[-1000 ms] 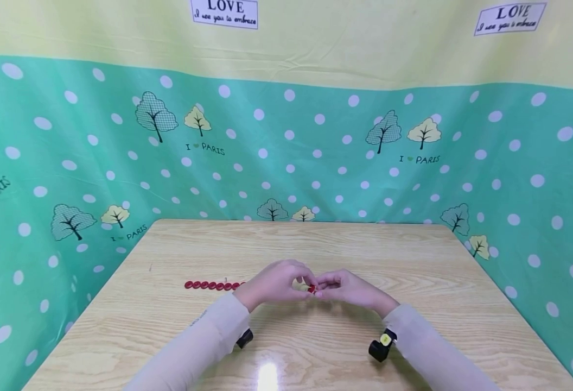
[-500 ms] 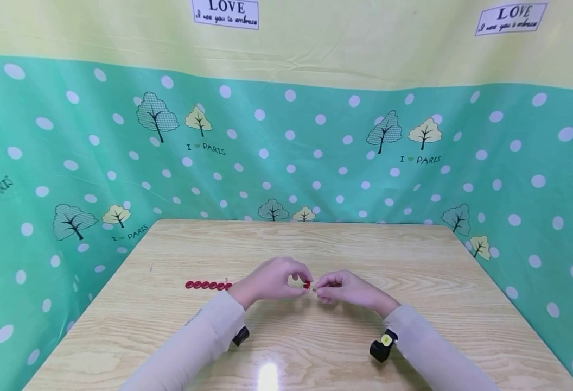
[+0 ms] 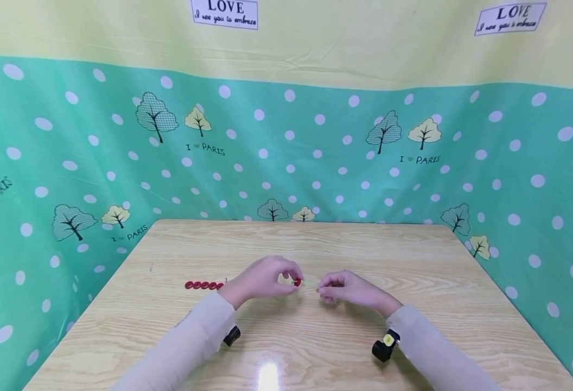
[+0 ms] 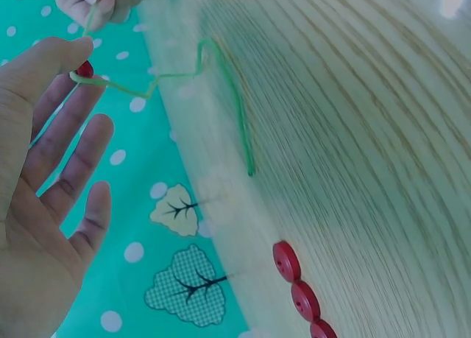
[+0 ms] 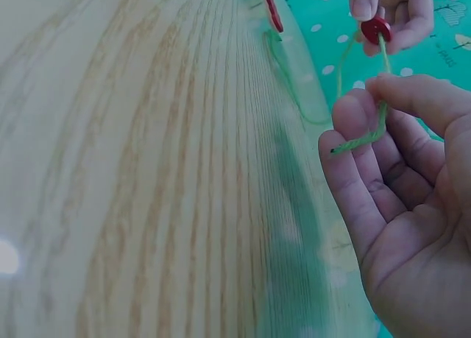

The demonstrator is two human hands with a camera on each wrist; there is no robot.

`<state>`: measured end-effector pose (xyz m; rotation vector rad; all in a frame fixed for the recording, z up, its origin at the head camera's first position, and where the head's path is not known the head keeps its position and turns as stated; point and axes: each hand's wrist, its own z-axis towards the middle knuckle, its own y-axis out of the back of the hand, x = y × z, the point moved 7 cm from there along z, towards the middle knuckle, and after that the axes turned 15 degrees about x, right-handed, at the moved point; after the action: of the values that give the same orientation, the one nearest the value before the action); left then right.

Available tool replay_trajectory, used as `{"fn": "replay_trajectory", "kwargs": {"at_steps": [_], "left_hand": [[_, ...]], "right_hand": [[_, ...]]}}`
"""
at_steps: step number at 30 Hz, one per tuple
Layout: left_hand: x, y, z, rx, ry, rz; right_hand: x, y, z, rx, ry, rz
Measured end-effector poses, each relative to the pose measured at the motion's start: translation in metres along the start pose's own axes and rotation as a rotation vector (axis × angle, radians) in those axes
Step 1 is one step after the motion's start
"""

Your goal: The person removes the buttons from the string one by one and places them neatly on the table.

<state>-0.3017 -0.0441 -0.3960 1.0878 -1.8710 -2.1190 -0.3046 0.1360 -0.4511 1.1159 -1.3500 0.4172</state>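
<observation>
Between thumb and forefinger, my left hand [image 3: 264, 278] pinches a red button [image 3: 297, 282] above the table. A green string [image 5: 383, 121] passes through that button, as the right wrist view shows. My right hand [image 3: 347, 288] pinches the string close to one end, and the short tip hangs past its fingers. The hands are apart, with string stretched between them. On the other side of the button, the string [image 4: 239, 102] trails down in a loose bend in the left wrist view. Other left-hand fingers are spread.
A row of several red buttons [image 3: 205, 285] lies on the wooden table [image 3: 364, 247] left of my left hand, partly hidden by it. A green dotted curtain [image 3: 311, 179] hangs behind the table and along its sides. Black cameras [image 3: 383, 350] sit at the wrists.
My left hand has moved left with the button, away from the right hand, and the gap between them has widened. The right hand has stayed almost in place.
</observation>
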Motion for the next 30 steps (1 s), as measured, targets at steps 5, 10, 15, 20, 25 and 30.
{"fn": "replay_trajectory", "kwargs": {"at_steps": [5, 10, 15, 20, 25, 30], "left_hand": [[0.006, 0.001, -0.006, -0.011, 0.001, -0.007], [0.007, 0.006, -0.012, -0.021, 0.010, -0.018], [0.011, 0.009, -0.017, -0.028, 0.027, 0.002], [0.015, 0.013, -0.022, -0.043, 0.028, 0.009], [0.020, 0.016, -0.029, -0.052, 0.040, -0.012], [0.026, 0.020, -0.036, -0.055, 0.080, -0.020]], "right_hand": [[-0.004, 0.001, -0.002, -0.006, -0.013, 0.003], [-0.007, 0.001, -0.004, -0.003, -0.008, 0.026], [-0.007, 0.001, -0.006, 0.010, 0.004, 0.055], [-0.009, 0.001, -0.008, 0.008, -0.001, 0.059], [-0.010, 0.002, -0.010, 0.001, -0.019, 0.050], [-0.008, 0.003, -0.012, -0.002, -0.012, 0.043]]}}
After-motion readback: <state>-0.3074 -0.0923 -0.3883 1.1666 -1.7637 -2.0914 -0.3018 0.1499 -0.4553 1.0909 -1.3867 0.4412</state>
